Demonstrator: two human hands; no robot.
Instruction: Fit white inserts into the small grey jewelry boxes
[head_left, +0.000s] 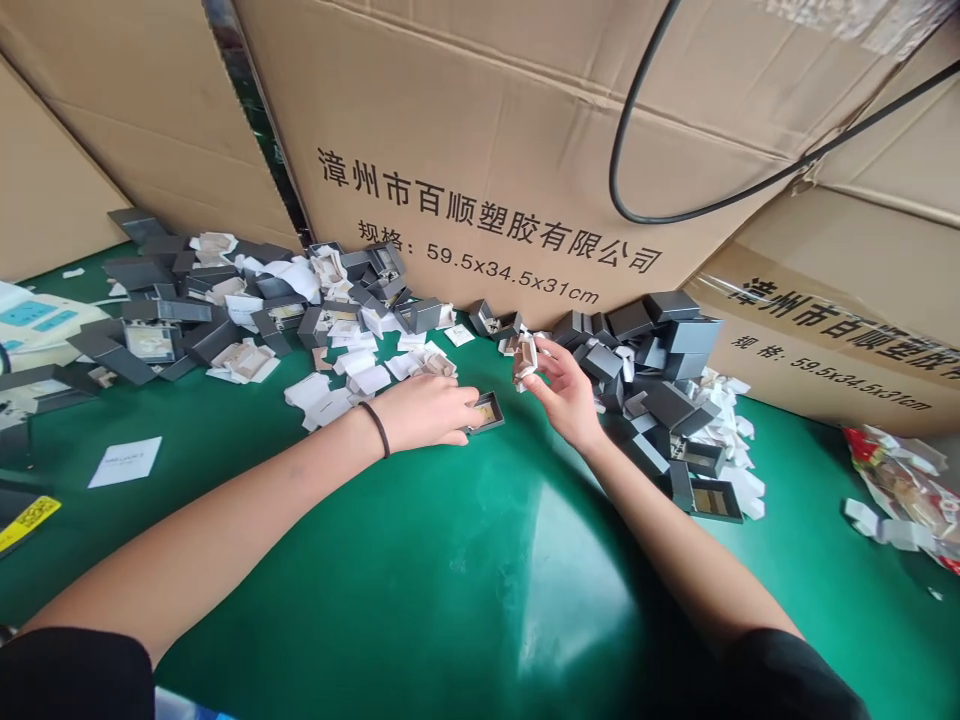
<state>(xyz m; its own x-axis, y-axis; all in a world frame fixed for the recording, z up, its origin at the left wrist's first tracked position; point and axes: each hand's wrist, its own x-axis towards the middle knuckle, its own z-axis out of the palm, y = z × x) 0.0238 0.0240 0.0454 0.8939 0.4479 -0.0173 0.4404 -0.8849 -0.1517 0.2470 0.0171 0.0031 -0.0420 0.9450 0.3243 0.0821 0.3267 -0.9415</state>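
Observation:
My left hand [426, 412] is closed around the left side of a small dark grey box [491, 411], low over the green table. Something yellowish shows inside the box, partly hidden by my fingers. To its right and a little higher, my right hand [564, 388] pinches a folded cardboard insert [523, 362], white outside and brown inside. Beside my left hand lie several loose white inserts [367, 380]. A pile of dark grey boxes [671, 400] sits just right of my right hand.
Dark boxes and white inserts are heaped at the back left [217, 300]. Large cardboard cartons [450, 120] stand behind the table [420, 590]. A black cable [626, 130] hangs in front of them. A white card [126, 461] lies left, a plastic bag [911, 490] right.

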